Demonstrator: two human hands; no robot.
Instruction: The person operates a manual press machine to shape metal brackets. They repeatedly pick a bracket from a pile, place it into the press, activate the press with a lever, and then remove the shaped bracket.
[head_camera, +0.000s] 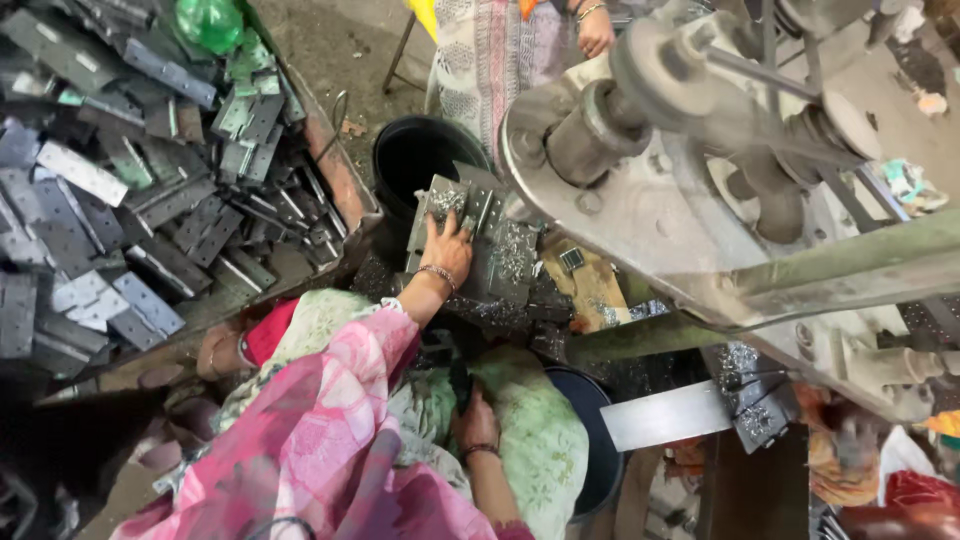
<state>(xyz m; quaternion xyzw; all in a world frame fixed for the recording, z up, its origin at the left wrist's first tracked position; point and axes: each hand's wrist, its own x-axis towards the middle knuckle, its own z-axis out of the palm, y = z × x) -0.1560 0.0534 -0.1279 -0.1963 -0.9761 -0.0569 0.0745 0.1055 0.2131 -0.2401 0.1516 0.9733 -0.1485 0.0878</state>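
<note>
At the press bench, seen from above
Left hand (447, 248): fingers spread flat on a stack of grey hinge plates (452, 205), pressing, not gripping
Right hand (477, 420): in the lap, closed round a dark handle (460, 385)
Nearby: black bucket (415, 155) just behind the stack; heap of hinges (120, 180) in the tray on the left
Risk: stack could slide off the swarf-strewn ledge; fingers lie near the press wheel (640, 110), blurred as if turning
Unclear: what the handle belongs to; another person at top, cut off

A metalworking shop, by the look of it. A heavy grey press machine (700, 190) looms over us, with stamped metal hinges (130, 190) heaped alongside. Metal shavings (515, 250) litter the work surface.
</note>
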